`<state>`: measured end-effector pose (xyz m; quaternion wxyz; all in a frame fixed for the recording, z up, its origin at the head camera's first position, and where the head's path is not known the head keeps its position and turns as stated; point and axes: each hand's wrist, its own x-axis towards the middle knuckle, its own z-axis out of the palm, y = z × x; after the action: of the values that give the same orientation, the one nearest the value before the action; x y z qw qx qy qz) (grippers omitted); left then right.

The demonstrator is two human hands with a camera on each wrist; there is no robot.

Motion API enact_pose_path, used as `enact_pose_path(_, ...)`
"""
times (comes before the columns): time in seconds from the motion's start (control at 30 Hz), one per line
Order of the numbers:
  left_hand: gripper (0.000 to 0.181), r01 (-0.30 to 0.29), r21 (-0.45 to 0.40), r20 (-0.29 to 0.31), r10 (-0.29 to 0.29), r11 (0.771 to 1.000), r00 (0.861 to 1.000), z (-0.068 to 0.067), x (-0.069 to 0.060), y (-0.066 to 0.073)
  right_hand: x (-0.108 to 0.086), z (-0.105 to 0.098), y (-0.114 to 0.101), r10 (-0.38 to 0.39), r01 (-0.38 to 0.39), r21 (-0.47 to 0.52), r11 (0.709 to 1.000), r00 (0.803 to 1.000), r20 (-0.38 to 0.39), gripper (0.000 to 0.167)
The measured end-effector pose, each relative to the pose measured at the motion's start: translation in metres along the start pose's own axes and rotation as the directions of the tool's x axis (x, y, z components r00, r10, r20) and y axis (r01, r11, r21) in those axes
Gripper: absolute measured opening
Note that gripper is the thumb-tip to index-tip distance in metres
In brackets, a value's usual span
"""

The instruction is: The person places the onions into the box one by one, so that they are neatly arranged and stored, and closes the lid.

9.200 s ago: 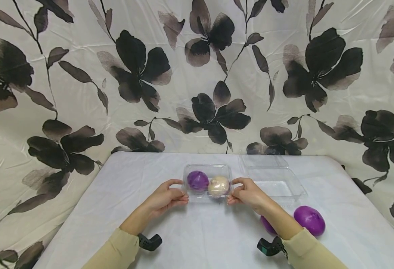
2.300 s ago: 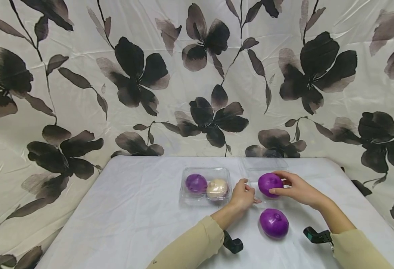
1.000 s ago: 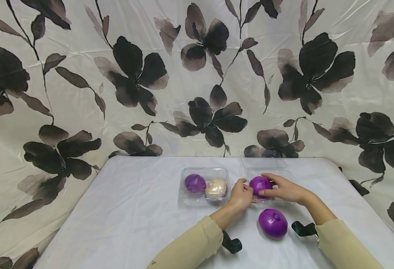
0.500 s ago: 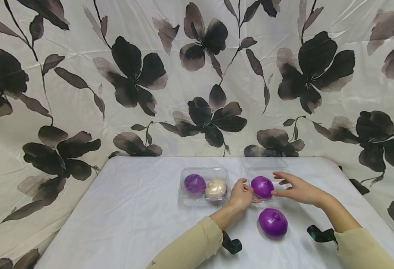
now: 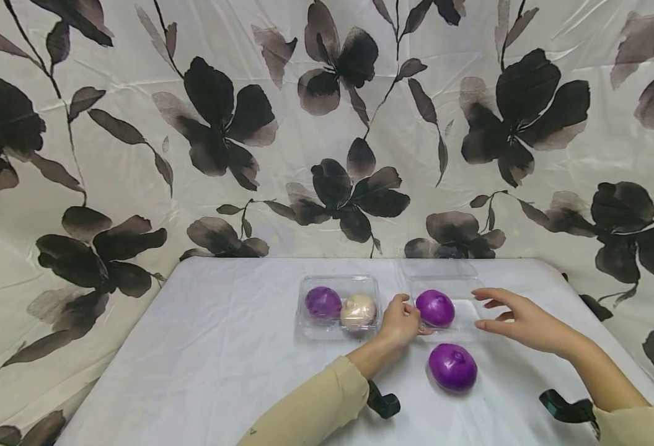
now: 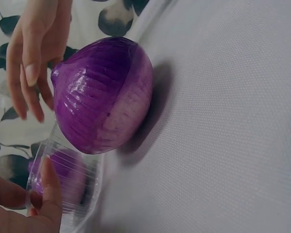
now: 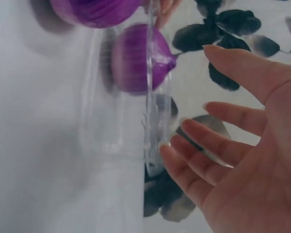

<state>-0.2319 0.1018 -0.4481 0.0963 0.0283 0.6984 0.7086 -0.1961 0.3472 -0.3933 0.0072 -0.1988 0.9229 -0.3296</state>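
Observation:
In the head view a purple onion (image 5: 435, 308) lies in the left part of a clear plastic container (image 5: 468, 317) whose lid is raised behind it. The left hand (image 5: 398, 322) pinches that container's left edge; the left wrist view shows its thumb and fingers (image 6: 51, 187) on the clear wall. The right hand (image 5: 522, 319) is at the container's right side, fingers apart and holding nothing; in the right wrist view its palm (image 7: 252, 141) faces the container. A second purple onion (image 5: 452, 368) sits on the white cloth in front of the container.
Left of the left hand stands a closed clear container (image 5: 338, 333) with a purple onion (image 5: 323, 303) and a pale onion (image 5: 358, 311) inside. A white cloth (image 5: 215, 347) covers the table, and a floral curtain (image 5: 282, 130) hangs behind it.
The right hand has let go of the onion in the container and moved away to the right. That onion was brought leftward inside the container earlier. The left hand has stayed at the container's edge lately.

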Motion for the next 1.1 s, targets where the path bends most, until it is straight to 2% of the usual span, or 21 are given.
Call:
enact_pose_path(0.1, 0.048, 0.001, -0.012, 0.013, -0.001, 1.0, 1.0, 0.0, -0.001, 0.001, -0.009, -0.007, 0.002, 0.009, -0.01, -0.037, 0.999, 1.0, -0.024, 0.052)
enact_pose_path(0.23, 0.049, 0.005, -0.003, 0.024, -0.005, 1.0, 1.0, -0.001, -0.001, 0.002, -0.019, -0.011, 0.007, 0.009, -0.01, -0.025, 1.0, 1.0, -0.01, 0.046)
enact_pose_path(0.43, 0.048, -0.011, -0.015, 0.012, 0.011, 1.0, 1.0, -0.001, -0.001, 0.002, -0.026, -0.007, 0.014, -0.054, 0.048, 0.07, 0.996, 0.995, 0.079, 0.043)
enact_pose_path(0.57, 0.048, -0.012, -0.018, 0.001, 0.012, 1.0, 1.0, -0.001, -0.001, 0.001, -0.028, -0.002, 0.015, -0.111, 0.077, 0.186, 0.98, 0.977, 0.18, 0.046)
enact_pose_path(0.73, 0.048, -0.012, -0.014, 0.002, 0.012, 1.0, 1.0, -0.002, -0.001, 0.001, -0.031, 0.007, 0.013, -0.116, 0.027, 0.287, 0.958, 0.948, 0.298, 0.053)
enact_pose_path(0.87, 0.048, -0.009, -0.008, 0.006, 0.009, 1.0, 1.0, -0.003, -0.001, 0.0, -0.032, 0.019, 0.012, -0.108, -0.009, 0.319, 0.948, 0.932, 0.346, 0.059)
enact_pose_path(1.1, 0.048, -0.012, -0.01, 0.016, 0.012, 1.0, 1.0, -0.002, -0.002, 0.001, -0.027, 0.037, 0.007, -0.072, -0.038, 0.313, 0.949, 0.941, 0.331, 0.063)
